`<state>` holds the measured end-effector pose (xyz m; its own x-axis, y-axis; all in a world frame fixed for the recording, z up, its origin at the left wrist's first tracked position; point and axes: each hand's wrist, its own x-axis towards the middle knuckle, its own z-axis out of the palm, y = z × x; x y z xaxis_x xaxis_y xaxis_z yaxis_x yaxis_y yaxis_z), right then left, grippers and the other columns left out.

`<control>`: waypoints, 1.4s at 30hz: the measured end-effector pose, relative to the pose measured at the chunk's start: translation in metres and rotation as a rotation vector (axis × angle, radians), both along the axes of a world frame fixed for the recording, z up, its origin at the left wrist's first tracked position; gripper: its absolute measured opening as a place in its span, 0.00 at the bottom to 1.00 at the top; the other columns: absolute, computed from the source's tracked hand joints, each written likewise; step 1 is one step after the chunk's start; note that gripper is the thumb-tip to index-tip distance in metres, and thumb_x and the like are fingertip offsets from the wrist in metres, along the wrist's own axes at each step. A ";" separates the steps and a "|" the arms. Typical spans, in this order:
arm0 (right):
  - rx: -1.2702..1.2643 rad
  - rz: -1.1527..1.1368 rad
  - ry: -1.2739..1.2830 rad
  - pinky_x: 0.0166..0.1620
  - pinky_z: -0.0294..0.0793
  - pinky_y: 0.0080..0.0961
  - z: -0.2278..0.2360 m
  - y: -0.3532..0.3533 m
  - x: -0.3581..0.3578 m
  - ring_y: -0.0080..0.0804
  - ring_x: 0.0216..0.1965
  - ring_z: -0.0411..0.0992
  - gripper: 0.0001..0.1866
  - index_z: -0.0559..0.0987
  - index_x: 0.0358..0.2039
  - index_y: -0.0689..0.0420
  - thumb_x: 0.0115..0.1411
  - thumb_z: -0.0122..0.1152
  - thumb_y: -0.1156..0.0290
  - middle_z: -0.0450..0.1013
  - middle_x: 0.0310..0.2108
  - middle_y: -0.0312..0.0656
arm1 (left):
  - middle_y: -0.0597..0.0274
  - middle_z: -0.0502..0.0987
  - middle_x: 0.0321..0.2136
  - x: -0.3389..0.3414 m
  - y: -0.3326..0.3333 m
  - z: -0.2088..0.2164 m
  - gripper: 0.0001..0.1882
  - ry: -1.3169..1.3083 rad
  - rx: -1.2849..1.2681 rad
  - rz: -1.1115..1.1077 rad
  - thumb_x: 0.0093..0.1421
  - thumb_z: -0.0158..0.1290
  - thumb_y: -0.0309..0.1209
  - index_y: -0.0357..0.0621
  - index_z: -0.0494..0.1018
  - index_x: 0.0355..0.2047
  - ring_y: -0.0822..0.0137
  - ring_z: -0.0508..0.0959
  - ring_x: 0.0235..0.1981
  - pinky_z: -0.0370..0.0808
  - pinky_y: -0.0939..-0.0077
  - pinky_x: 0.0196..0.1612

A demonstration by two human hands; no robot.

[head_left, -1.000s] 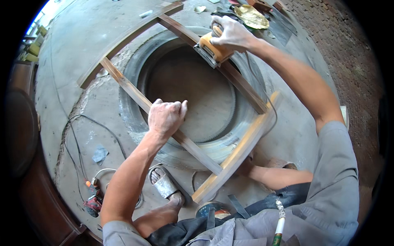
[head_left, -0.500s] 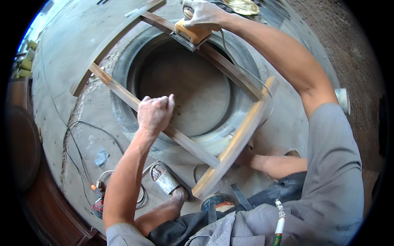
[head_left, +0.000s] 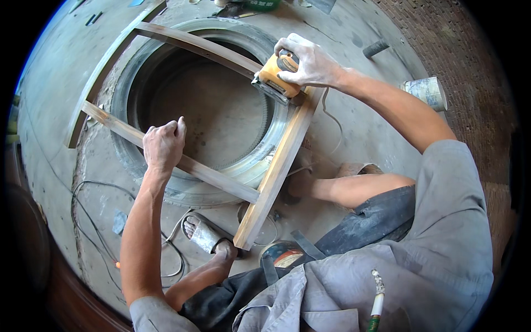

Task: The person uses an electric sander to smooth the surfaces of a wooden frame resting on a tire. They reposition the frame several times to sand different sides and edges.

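yellow sander (head_left: 272, 76) shifted along wooden frame (head_left: 280, 169) — streaky, tan to brown

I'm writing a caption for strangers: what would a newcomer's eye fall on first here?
Probably the yellow power sander in the right hand, at the right corner of the wooden frame. Next, the tire lying flat beneath that frame, whose lower crossbar the left hand holds. Then what looks like an ash-tipped cigarette at the bottom, right of centre.
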<state>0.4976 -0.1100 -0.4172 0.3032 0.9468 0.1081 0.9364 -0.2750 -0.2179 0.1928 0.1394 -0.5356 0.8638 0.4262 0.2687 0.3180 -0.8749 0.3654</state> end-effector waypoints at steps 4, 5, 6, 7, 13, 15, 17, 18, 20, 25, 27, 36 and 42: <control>0.081 -0.009 -0.008 0.49 0.80 0.47 -0.006 0.007 0.004 0.54 0.43 0.79 0.24 0.77 0.47 0.50 0.53 0.70 0.54 0.75 0.41 0.52 | 0.43 0.78 0.19 -0.003 0.003 -0.005 0.25 -0.007 0.008 0.016 0.72 0.55 0.41 0.39 0.77 0.19 0.42 0.78 0.24 0.76 0.50 0.37; 0.089 0.014 0.002 0.49 0.80 0.47 -0.006 0.009 0.004 0.55 0.43 0.79 0.25 0.77 0.48 0.51 0.53 0.70 0.53 0.75 0.41 0.52 | 0.43 0.78 0.19 -0.002 0.003 -0.006 0.25 0.004 0.003 0.018 0.72 0.54 0.41 0.38 0.77 0.19 0.42 0.78 0.24 0.76 0.50 0.37; 0.077 0.018 0.007 0.49 0.80 0.47 -0.007 0.007 0.002 0.55 0.42 0.79 0.25 0.77 0.48 0.51 0.53 0.69 0.53 0.74 0.41 0.52 | 0.43 0.78 0.20 -0.001 0.004 -0.007 0.25 0.015 -0.002 0.020 0.72 0.54 0.41 0.38 0.77 0.19 0.42 0.78 0.25 0.76 0.49 0.38; 0.071 0.027 0.009 0.48 0.80 0.47 -0.005 0.007 -0.003 0.55 0.42 0.79 0.24 0.78 0.48 0.51 0.53 0.69 0.54 0.74 0.40 0.52 | 0.43 0.78 0.20 -0.001 0.006 -0.007 0.25 0.023 0.000 0.026 0.72 0.54 0.41 0.38 0.77 0.20 0.42 0.78 0.25 0.76 0.49 0.38; -0.050 -0.020 0.038 0.53 0.78 0.42 0.004 -0.051 -0.027 0.49 0.46 0.76 0.22 0.77 0.48 0.55 0.56 0.69 0.60 0.73 0.43 0.48 | 0.43 0.79 0.22 -0.004 0.008 -0.008 0.24 0.081 0.014 0.052 0.73 0.53 0.44 0.39 0.79 0.23 0.41 0.79 0.28 0.77 0.46 0.40; 0.029 -0.092 0.049 0.53 0.77 0.43 -0.004 -0.073 -0.021 0.49 0.47 0.76 0.22 0.77 0.48 0.55 0.55 0.71 0.60 0.74 0.43 0.47 | 0.43 0.80 0.23 -0.004 0.007 -0.006 0.25 0.101 0.018 0.062 0.73 0.52 0.44 0.39 0.78 0.23 0.41 0.80 0.29 0.77 0.46 0.41; 0.091 -0.187 0.046 0.52 0.77 0.43 -0.009 -0.091 -0.004 0.48 0.47 0.76 0.23 0.77 0.48 0.54 0.55 0.72 0.59 0.73 0.43 0.47 | 0.44 0.80 0.23 -0.002 0.005 -0.006 0.25 0.106 0.010 0.067 0.73 0.52 0.45 0.39 0.78 0.23 0.41 0.80 0.30 0.77 0.45 0.41; 0.055 -0.231 0.011 0.50 0.77 0.44 -0.013 -0.097 0.015 0.48 0.45 0.77 0.24 0.77 0.48 0.53 0.55 0.72 0.57 0.73 0.42 0.48 | 0.44 0.79 0.22 -0.001 0.006 -0.007 0.25 0.089 0.020 0.076 0.73 0.53 0.45 0.39 0.78 0.23 0.41 0.80 0.30 0.77 0.45 0.41; 0.034 -0.369 0.004 0.49 0.77 0.44 -0.017 -0.101 0.041 0.49 0.43 0.77 0.24 0.77 0.48 0.52 0.55 0.72 0.56 0.73 0.41 0.49 | 0.43 0.79 0.22 -0.003 0.008 -0.010 0.25 0.113 0.000 0.077 0.73 0.53 0.44 0.39 0.78 0.23 0.41 0.80 0.29 0.77 0.45 0.41; 0.026 -0.509 0.004 0.48 0.79 0.45 -0.018 -0.110 0.061 0.50 0.42 0.78 0.25 0.77 0.48 0.50 0.55 0.72 0.52 0.73 0.41 0.51 | 0.42 0.79 0.22 0.003 0.003 -0.010 0.25 0.071 -0.004 0.058 0.73 0.53 0.44 0.38 0.79 0.23 0.41 0.79 0.29 0.77 0.45 0.41; 0.038 -0.448 -0.021 0.48 0.80 0.42 -0.024 -0.103 0.027 0.48 0.41 0.78 0.23 0.77 0.48 0.51 0.56 0.72 0.55 0.73 0.41 0.50 | 0.42 0.79 0.22 0.002 0.006 -0.009 0.25 0.100 -0.011 0.083 0.73 0.53 0.44 0.38 0.78 0.23 0.41 0.79 0.28 0.77 0.45 0.40; 0.086 -0.343 0.050 0.49 0.79 0.44 -0.009 -0.112 -0.062 0.49 0.43 0.78 0.22 0.78 0.47 0.51 0.54 0.72 0.59 0.73 0.40 0.49 | 0.43 0.78 0.19 -0.003 0.005 -0.010 0.24 0.075 0.023 0.060 0.72 0.56 0.42 0.38 0.77 0.21 0.43 0.79 0.26 0.77 0.46 0.38; 0.007 -0.561 0.055 0.53 0.79 0.45 -0.016 -0.105 0.060 0.53 0.47 0.78 0.27 0.78 0.48 0.50 0.51 0.72 0.51 0.76 0.44 0.53 | 0.44 0.77 0.19 -0.002 0.003 -0.008 0.25 0.072 0.005 0.065 0.72 0.56 0.42 0.39 0.76 0.20 0.44 0.78 0.27 0.77 0.47 0.39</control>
